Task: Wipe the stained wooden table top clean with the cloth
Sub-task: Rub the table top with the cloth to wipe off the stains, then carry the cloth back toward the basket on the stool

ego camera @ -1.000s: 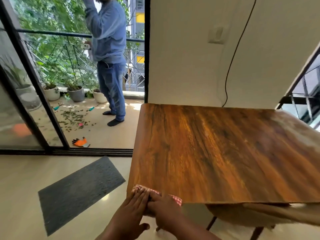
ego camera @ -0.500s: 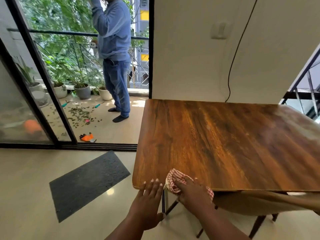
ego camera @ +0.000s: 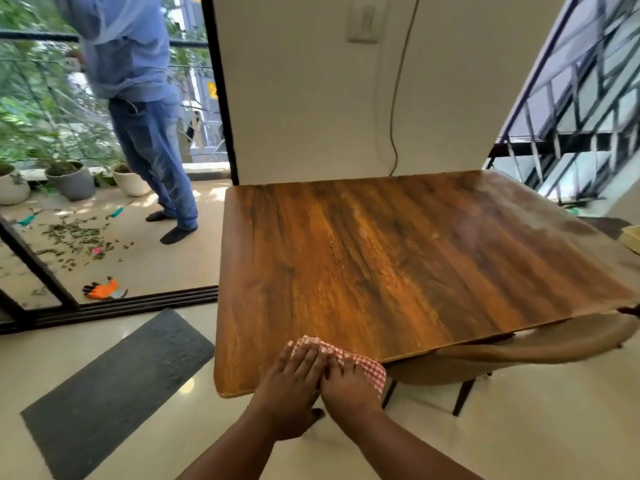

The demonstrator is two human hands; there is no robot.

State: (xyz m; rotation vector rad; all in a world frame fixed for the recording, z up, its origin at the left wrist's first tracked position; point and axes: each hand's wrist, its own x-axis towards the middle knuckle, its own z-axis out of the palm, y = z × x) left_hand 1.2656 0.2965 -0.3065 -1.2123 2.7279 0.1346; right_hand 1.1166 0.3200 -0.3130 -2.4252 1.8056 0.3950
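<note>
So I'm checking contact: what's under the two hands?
The red-checked cloth, pressed flat on the table top at its near edge by left hand and right hand. The wood beneath is covered.

No text, label, brand, number or sign can be read anywhere in view.

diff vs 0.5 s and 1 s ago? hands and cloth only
Half a second ago the left hand lay apart from the red checked cloth, off the near table edge, while the right hand held it alone. Now the left hand is back on the cloth beside the right, both pressing it flat at the near edge of the wooden table top, as one second ago. The table top is otherwise unchanged.
</note>
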